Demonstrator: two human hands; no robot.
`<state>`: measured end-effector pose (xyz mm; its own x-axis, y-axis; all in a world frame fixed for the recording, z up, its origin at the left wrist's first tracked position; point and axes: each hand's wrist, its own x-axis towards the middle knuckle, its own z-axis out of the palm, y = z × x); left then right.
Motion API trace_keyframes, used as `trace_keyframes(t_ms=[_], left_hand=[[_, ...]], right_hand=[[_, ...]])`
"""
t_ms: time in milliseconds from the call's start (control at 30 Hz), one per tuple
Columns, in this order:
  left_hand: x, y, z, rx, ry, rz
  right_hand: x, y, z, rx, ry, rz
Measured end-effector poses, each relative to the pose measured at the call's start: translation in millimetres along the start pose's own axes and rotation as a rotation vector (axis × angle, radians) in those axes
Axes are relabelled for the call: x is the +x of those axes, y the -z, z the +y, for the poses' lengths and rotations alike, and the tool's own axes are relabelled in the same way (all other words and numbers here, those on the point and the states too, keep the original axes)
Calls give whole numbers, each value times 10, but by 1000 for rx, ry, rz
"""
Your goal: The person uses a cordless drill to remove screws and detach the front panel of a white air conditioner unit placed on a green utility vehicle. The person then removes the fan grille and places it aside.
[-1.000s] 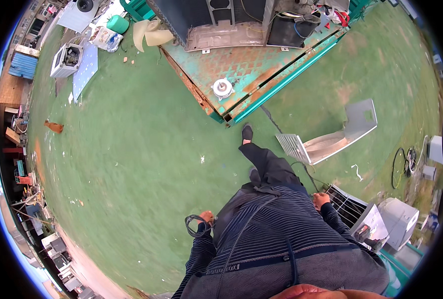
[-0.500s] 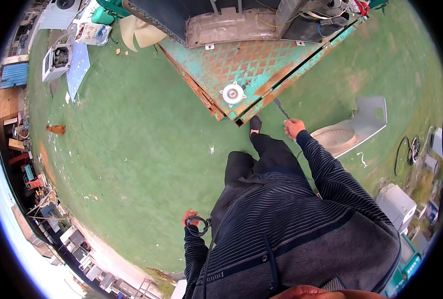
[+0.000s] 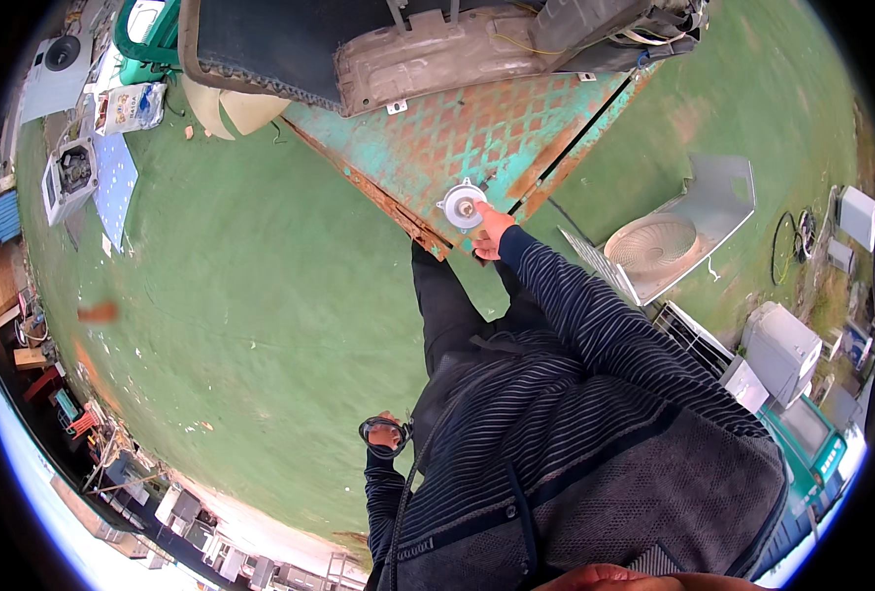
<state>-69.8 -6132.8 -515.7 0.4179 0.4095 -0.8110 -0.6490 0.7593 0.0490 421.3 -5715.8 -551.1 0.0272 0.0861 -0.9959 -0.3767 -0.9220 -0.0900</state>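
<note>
A round silvery metal part [image 3: 450,209] with small lugs around its rim lies on the near corner of a rusty turquoise metal table [image 3: 428,148]. My right hand [image 3: 494,234] has its fingers closed at the right side of this part, the thumb near its raised centre. The undersides of those fingers are hidden. Low at my left side, my left hand [image 3: 385,433] is closed around a coiled black cable [image 3: 367,427]. Loops of it circle the fingers, and a dark cord runs down along my body beside that arm.
A large grey and black appliance casing [image 3: 437,64] stands on the table's far part. Right of the table, a pale panel with a round grille [image 3: 654,244] lies on the green ground. At far left are an opened white machine [image 3: 70,180] and a spotted blue sheet [image 3: 114,187].
My right hand has moved left from beside the table to the round metal part. The left hand still holds the coiled cable. My view has shifted slightly.
</note>
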Motion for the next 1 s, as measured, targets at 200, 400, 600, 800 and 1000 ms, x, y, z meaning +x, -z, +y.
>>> trace_keyframes(t_ms=[200, 400, 600, 800, 1000], left_hand=[[606, -610, 1770, 791, -43, 733], [1065, -1667, 3429, 856, -441, 799], [1228, -2825, 3667, 958, -513, 586], [1424, -3392, 2991, 1183, -278, 435], [2157, -3903, 2758, 1120, -271, 332]], right_hand=[[-11, -138, -113, 80, -85, 111], [293, -217, -275, 2, -144, 33], [269, -442, -378, 82, -175, 84], [226, -441, -364, -28, -54, 228], [-387, -237, -996, -148, 251, -17]])
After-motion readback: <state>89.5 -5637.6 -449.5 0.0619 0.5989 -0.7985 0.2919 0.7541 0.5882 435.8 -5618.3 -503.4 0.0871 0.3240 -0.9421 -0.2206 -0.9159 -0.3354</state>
